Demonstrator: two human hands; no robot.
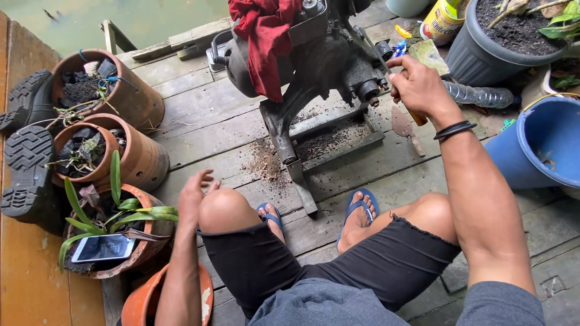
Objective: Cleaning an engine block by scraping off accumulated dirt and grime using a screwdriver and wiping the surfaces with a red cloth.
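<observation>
A plank deck [199, 121] is seen from above, with green water at the far left. A dark, greasy engine [320, 60] on a metal frame stands at the far middle, a red rag [266, 42] draped over its top. At the right, a blue bucket [544, 145] is set near a grey pot [489, 48] filled with soil. At the left, three clay pots [136, 96] are grouped, the nearest one holding a green plant and a phone [103, 247]; black boots [27, 157] lie beside them. A clear bottle [477, 95] lies between engine and bucket.

The right hand [420, 87] is raised against the engine's right side, its fingers closed around a tool handle [417, 116]; the tool's tip is hidden. A trowel [403, 125] lies on the planks just below that hand. The left hand [193, 193] is held by the left knee, fingers loosely spread and holding nothing.
</observation>
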